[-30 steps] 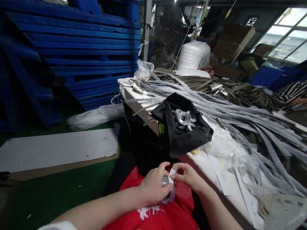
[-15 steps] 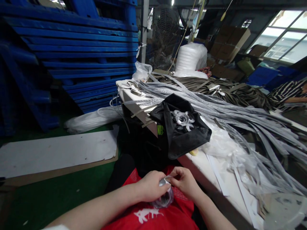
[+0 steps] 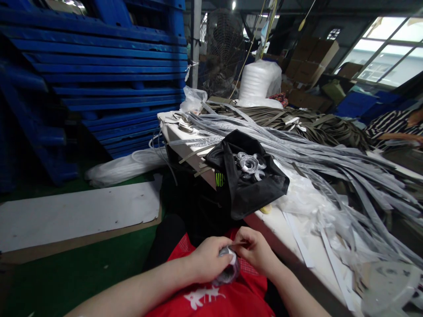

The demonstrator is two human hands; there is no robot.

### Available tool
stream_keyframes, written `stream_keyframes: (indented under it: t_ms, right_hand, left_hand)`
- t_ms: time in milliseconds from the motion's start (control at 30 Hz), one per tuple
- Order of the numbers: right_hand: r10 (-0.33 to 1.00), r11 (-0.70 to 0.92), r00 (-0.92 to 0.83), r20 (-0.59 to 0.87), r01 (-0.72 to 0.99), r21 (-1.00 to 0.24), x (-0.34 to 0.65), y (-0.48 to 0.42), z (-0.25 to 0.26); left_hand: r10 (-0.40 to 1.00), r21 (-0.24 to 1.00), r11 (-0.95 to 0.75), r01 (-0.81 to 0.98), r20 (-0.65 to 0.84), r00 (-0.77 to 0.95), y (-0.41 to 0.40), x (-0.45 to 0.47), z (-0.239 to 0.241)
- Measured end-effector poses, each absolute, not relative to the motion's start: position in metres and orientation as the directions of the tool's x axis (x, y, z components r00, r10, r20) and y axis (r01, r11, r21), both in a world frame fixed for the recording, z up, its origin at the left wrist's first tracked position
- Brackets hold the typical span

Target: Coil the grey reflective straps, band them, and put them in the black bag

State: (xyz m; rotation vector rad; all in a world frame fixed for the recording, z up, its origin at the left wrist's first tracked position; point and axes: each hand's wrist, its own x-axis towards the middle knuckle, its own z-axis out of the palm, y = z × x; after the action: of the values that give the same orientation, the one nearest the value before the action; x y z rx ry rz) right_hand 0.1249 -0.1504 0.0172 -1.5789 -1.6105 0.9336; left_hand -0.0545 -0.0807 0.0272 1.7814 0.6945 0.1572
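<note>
Low over my lap, my left hand (image 3: 209, 259) is closed around a coil of grey, plastic-looking strip (image 3: 227, 274) with a white band at its top. My right hand (image 3: 254, 250) is right beside it, thumb and fingers pinching a thin strip end at the coil's upper edge. Its fingertips partly hide that end. Beyond my hands, a black bag (image 3: 254, 198) with green lettering lies open at the table edge. Several similar coils (image 3: 248, 164) with white bands lie inside it.
Long grey strips (image 3: 313, 152) and a darker bundle (image 3: 277, 115) spread over the white table (image 3: 280, 235). Crumpled clear plastic (image 3: 307, 200) lies near its front edge. Blue pallets (image 3: 125, 83) stand stacked at left. Another person in striped sleeves (image 3: 386, 123) sits far right.
My right hand has shifted slightly at the top of the coil, still pinching the strip end. My left hand keeps its hold. The view has turned a little.
</note>
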Motion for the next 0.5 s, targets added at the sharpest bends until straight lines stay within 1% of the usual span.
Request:
stream_keyframes:
  t_ms: [67,100,167,233,300,367,433,467,500]
  right_hand:
    - [0.992,0.128,-0.104,0.077,0.679,-0.723,0.122,-0.156,0.021]
    - [0.985,0.171,-0.141,0.099,0.733,-0.659,0.121,-0.159,0.022]
    - [0.976,0.215,-0.167,0.137,0.794,-0.568,0.118,-0.164,0.023]
    - [0.972,0.221,-0.142,0.188,0.824,-0.522,0.115,-0.168,0.024]
    - [0.969,0.211,-0.110,0.223,0.840,-0.500,0.115,-0.174,0.027]
    - [0.964,0.179,-0.054,0.260,0.856,-0.485,0.124,-0.183,0.030]
    - [0.940,0.066,0.102,0.324,0.881,-0.468,0.149,-0.198,0.031]
    - [0.901,-0.032,0.223,0.371,0.889,-0.457,0.168,-0.209,0.031]
    - [0.832,-0.153,0.357,0.424,0.883,-0.443,0.190,-0.224,0.030]
  left_hand:
    - [0.563,0.951,-0.022,0.307,-0.242,0.790,-0.073,-0.051,0.023]
    - [0.590,0.956,0.050,0.289,-0.262,0.764,-0.069,-0.049,0.021]
    - [0.636,0.950,0.178,0.257,-0.310,0.707,-0.058,-0.043,0.018]
    - [0.664,0.947,0.244,0.208,-0.319,0.677,-0.050,-0.034,0.018]
    - [0.670,0.958,0.206,0.198,-0.286,0.685,-0.048,-0.024,0.019]
    - [0.660,0.963,0.104,0.248,-0.253,0.707,-0.050,-0.018,0.020]
    - [0.641,0.955,0.028,0.295,-0.244,0.727,-0.051,-0.017,0.016]
    - [0.644,0.949,0.016,0.315,-0.251,0.723,-0.049,-0.019,0.012]
    - [0.655,0.945,0.017,0.328,-0.259,0.710,-0.045,-0.020,0.006]
